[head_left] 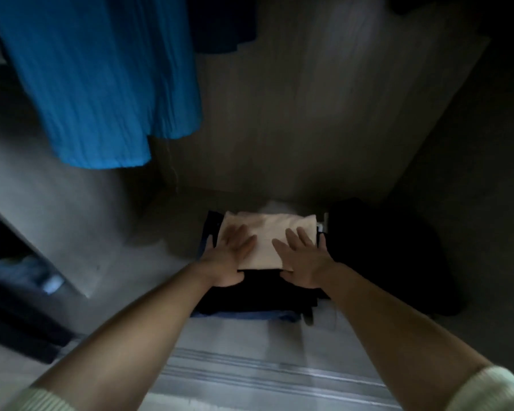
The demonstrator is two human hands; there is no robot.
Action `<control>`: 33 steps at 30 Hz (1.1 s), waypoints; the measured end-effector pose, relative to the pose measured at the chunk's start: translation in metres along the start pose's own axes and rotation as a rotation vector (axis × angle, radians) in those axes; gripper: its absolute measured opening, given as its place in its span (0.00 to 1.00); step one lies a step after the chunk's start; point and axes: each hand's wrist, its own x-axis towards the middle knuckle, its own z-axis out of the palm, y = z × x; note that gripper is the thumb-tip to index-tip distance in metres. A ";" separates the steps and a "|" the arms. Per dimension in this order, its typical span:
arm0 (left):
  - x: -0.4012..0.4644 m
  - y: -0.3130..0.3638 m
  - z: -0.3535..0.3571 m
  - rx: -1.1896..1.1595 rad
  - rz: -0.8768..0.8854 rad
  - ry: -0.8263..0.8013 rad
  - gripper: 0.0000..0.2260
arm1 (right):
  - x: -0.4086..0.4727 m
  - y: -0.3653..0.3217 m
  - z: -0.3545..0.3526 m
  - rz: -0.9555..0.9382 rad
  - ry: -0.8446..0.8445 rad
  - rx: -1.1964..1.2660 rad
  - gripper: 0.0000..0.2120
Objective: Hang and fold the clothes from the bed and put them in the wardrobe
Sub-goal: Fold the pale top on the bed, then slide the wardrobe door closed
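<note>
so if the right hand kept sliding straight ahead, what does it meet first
Probably the far edge of the beige garment under the right hand, then the wardrobe's back wall; depth is unclear.

My left hand (231, 256) and right hand (301, 258) press flat on folded beige garment (267, 232) atop dark folded stack (258, 295) in wardrobe (309, 114).
</note>
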 end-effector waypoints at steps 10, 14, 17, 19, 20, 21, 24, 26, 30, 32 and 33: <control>-0.166 0.041 -0.120 -0.077 -0.036 -0.033 0.31 | -0.138 -0.059 -0.118 -0.030 -0.132 0.065 0.29; -0.240 0.049 -0.185 -0.045 -0.065 -0.083 0.30 | -0.206 -0.072 -0.175 -0.071 -0.162 0.101 0.28; -0.295 0.053 -0.232 -0.131 -0.119 -0.148 0.29 | -0.254 -0.083 -0.224 -0.087 -0.173 0.117 0.27; -0.331 0.060 -0.266 -0.192 -0.167 -0.156 0.26 | -0.283 -0.093 -0.254 -0.092 -0.199 0.153 0.26; -0.349 0.063 -0.285 -0.221 -0.191 -0.149 0.23 | -0.299 -0.098 -0.271 -0.101 -0.206 0.182 0.24; -0.365 0.068 -0.300 -0.241 -0.207 -0.127 0.19 | -0.313 -0.103 -0.286 -0.111 -0.207 0.205 0.22; -0.402 0.079 -0.340 -0.293 -0.282 -0.038 0.12 | -0.346 -0.118 -0.328 -0.147 -0.181 0.247 0.18; -0.425 0.083 -0.365 -0.352 -0.338 0.032 0.11 | -0.365 -0.127 -0.358 -0.151 -0.131 0.280 0.15; -0.463 0.078 -0.408 -0.390 -0.336 0.170 0.13 | -0.386 -0.144 -0.411 -0.212 0.002 0.276 0.15; -0.483 0.068 -0.429 -0.394 -0.319 0.239 0.11 | -0.391 -0.157 -0.432 -0.204 0.060 0.329 0.15; -0.494 0.059 -0.440 -0.393 -0.321 0.281 0.11 | -0.393 -0.166 -0.446 -0.209 0.099 0.346 0.14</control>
